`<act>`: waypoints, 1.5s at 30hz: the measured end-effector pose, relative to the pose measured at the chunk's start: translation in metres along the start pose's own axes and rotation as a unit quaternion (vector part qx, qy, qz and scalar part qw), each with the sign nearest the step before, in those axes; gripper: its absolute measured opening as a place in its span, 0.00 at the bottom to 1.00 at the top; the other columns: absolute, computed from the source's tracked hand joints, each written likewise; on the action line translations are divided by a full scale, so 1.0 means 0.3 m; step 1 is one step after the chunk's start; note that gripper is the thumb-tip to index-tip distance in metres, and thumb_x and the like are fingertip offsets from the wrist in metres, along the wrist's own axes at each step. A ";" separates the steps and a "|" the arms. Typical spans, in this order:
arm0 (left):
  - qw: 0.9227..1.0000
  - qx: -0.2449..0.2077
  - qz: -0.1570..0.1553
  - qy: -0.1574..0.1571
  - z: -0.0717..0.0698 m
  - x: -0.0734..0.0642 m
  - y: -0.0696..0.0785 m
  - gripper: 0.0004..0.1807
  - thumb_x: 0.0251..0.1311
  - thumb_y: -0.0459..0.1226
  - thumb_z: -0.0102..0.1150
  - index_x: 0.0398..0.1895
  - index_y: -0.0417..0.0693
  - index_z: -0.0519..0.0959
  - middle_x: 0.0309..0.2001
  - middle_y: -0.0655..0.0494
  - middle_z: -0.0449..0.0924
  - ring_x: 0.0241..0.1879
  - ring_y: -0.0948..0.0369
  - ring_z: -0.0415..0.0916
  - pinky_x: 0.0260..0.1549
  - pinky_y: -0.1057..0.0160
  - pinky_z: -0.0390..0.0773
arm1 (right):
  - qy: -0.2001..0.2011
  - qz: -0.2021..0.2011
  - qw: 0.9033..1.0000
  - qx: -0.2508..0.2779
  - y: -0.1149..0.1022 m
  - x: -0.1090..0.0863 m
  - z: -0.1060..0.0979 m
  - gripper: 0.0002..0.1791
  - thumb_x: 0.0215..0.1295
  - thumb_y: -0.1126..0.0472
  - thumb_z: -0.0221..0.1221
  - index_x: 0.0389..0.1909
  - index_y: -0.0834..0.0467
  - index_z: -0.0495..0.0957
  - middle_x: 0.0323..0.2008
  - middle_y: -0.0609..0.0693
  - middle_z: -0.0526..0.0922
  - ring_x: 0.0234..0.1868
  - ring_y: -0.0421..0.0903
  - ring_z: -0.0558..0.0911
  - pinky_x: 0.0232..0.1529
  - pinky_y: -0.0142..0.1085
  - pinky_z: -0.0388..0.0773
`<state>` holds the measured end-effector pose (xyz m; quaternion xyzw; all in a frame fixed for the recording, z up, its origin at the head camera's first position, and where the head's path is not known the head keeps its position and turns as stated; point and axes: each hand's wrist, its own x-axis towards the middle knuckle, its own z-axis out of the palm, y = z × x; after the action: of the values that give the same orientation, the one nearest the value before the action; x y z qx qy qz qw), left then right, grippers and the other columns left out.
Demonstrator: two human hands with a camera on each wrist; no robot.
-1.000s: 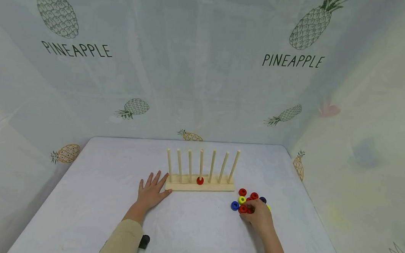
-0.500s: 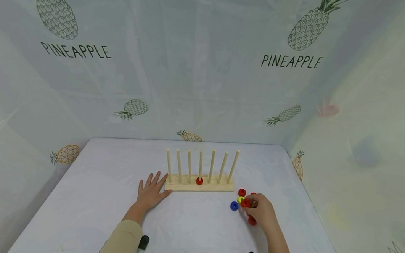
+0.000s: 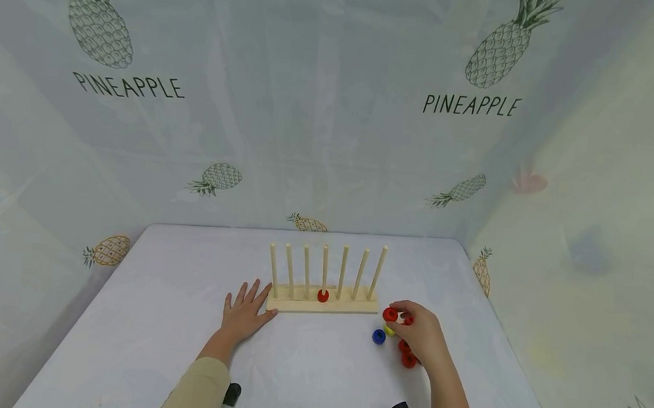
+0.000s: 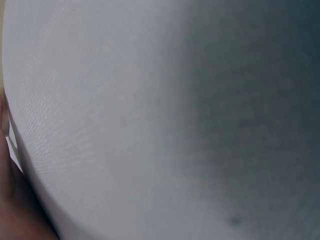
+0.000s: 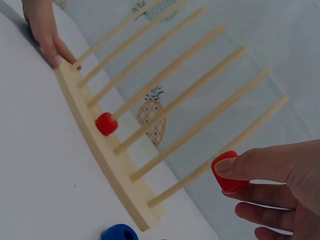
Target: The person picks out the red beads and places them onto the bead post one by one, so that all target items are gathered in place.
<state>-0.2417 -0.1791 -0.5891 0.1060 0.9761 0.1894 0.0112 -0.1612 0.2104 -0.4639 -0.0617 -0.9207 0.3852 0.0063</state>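
My right hand [image 3: 421, 332] pinches a red bead [image 5: 229, 172] between thumb and fingertips, over the loose beads at the rack's right. My left hand [image 3: 241, 318] lies spread on the table, its thumb and fingertips at the left end of the wooden peg rack [image 3: 299, 303]. Several upright pegs stand in a row on the rack. One red bead [image 3: 323, 296] sits at the foot of the middle peg, also plain in the right wrist view. In the left wrist view only the blurred tabletop and a bit of the left hand [image 4: 17, 210] show.
A blue bead [image 3: 378, 337], a partly covered yellow bead [image 3: 389, 332] and several red beads [image 3: 409, 360] lie about the right hand. The white table [image 3: 191, 252] ends at a hanging cloth [image 3: 330, 136] printed with pineapples.
My right hand has picked up a red bead from the pile and carried it away from me, slightly left. Some red beads have shifted nearer. The left hand stays at the rack.
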 end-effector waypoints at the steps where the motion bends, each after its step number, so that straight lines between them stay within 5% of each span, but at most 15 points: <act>1: 1.000 -0.001 0.000 0.001 0.003 0.001 -0.002 0.44 0.63 0.68 0.44 0.77 0.59 0.56 0.77 0.46 0.45 0.74 0.41 0.36 0.63 0.31 0.31 | 0.000 -0.002 1.000 0.004 -0.012 -0.001 -0.001 0.19 0.55 0.61 0.71 0.49 0.55 0.82 0.43 0.52 0.80 0.38 0.48 0.75 0.33 0.39 0.76; 24: 1.000 0.007 -0.010 -0.013 -0.044 -0.028 0.052 0.41 0.65 0.63 0.48 0.76 0.57 0.57 0.76 0.44 0.47 0.74 0.41 0.38 0.64 0.32 0.33 | 0.052 -0.136 0.989 0.039 -0.229 0.026 0.013 0.19 0.55 0.61 0.72 0.49 0.56 0.83 0.42 0.48 0.82 0.43 0.48 0.77 0.37 0.40 0.75; 45: 1.000 0.022 -0.009 -0.012 -0.044 -0.018 0.041 0.41 0.64 0.63 0.49 0.76 0.59 0.57 0.76 0.46 0.48 0.74 0.42 0.38 0.64 0.31 0.35 | 0.061 -0.193 0.974 0.099 -0.390 0.095 0.050 0.20 0.57 0.59 0.70 0.51 0.56 0.82 0.43 0.49 0.81 0.45 0.51 0.76 0.44 0.46 0.76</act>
<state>-0.2348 -0.1741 -0.5724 0.0996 0.9808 0.1662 0.0219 -0.2031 0.1218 -0.3924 0.0942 -0.8705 0.4615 0.1428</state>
